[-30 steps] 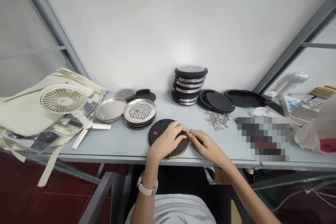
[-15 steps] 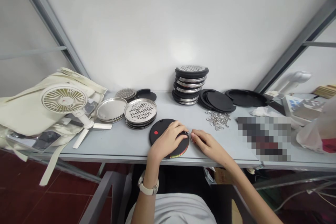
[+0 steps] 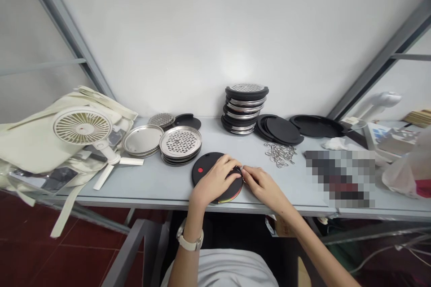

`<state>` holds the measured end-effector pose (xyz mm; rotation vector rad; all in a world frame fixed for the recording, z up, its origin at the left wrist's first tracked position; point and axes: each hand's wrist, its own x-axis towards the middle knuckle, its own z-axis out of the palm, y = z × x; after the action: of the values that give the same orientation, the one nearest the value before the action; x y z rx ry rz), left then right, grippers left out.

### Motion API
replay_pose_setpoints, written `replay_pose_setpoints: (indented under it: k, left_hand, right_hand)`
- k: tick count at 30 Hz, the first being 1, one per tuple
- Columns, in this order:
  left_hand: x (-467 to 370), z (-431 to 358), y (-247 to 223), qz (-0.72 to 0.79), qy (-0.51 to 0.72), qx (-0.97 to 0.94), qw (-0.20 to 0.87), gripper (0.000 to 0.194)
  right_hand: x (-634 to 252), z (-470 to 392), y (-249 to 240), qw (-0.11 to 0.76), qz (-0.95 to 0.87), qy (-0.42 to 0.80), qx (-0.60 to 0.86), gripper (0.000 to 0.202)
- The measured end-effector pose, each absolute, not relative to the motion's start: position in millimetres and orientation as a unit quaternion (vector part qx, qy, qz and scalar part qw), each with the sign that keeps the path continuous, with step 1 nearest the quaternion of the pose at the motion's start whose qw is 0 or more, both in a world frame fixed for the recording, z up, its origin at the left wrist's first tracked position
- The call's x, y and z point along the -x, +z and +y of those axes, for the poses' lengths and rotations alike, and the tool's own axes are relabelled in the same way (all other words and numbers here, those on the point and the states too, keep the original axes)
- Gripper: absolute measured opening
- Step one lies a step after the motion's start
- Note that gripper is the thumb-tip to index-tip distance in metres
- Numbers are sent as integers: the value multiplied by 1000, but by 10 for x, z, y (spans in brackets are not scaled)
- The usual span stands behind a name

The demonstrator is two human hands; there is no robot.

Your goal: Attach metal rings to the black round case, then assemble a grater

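Note:
A black round disc [image 3: 203, 180] with a red dot and a red, yellow and green rim lies flat near the table's front edge. Across its right half rests my left hand [image 3: 217, 179], with thumb and fingers curled about the right edge and holding it down. My right hand [image 3: 264, 184] is at that edge, thumb and forefinger pinched on a small metal ring that is mostly hidden. A heap of metal rings and hooks [image 3: 280, 154] lies beyond my right hand. Round metal grater plates [image 3: 181, 141] are stacked left of the disc.
Behind the disc rises a tall stack of graters in black holders [image 3: 244, 110]. Black round covers [image 3: 283, 130] lie beside it. Smooth metal plates [image 3: 143, 138], a white fan [image 3: 83, 128] and a cream bag [image 3: 30, 139] occupy the left; a plastic bag [image 3: 409, 175] sits right.
My right hand has moved slightly left, closing the small gap to the disc's right edge with its pinched fingertips. My left hand and the disc have stayed in place.

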<state>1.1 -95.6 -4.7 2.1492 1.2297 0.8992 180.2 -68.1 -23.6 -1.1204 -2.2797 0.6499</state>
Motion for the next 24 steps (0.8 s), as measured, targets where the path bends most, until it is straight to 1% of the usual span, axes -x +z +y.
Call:
replay_pose_setpoints:
  k: [6,24]
  left_hand:
    - [-18,-943,-44,450,333,-791,249,21]
    - [-19,-941,-46,440,334,-797,243,21]
  right_hand:
    - [-1869,-672,-248,247,-842,263,402,33]
    - [-1905,-666,-279,251,-844,269,391,33]
